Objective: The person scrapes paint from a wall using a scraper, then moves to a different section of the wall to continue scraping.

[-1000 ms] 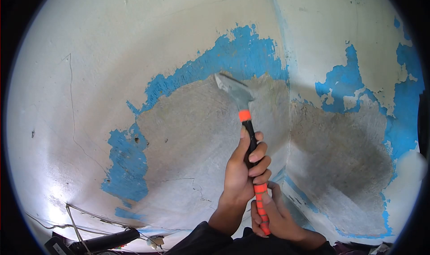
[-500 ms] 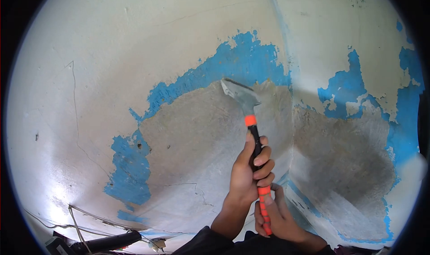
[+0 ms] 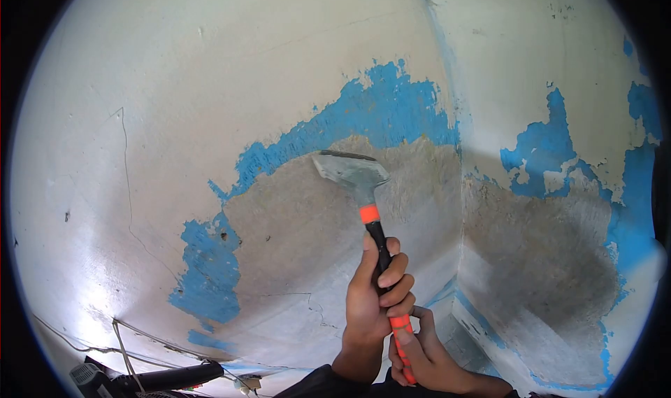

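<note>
One scraper (image 3: 368, 214), its blade (image 3: 351, 171) over the grey patch (image 3: 297, 240) left of the wall corner (image 3: 461, 230): left hand (image 3: 370, 296) closed round the black grip, right hand (image 3: 430, 359) round the nearer, orange end.

Single head-worn camera; looks forward, down past hands (image 3: 367, 303) toward wall corner (image 3: 460, 216); close.

Pale walls (image 3: 175, 83) meet at corner (image 3: 460, 223), w/ glare (image 3: 94, 293) & cables (image 3: 168, 344) btm L
</note>
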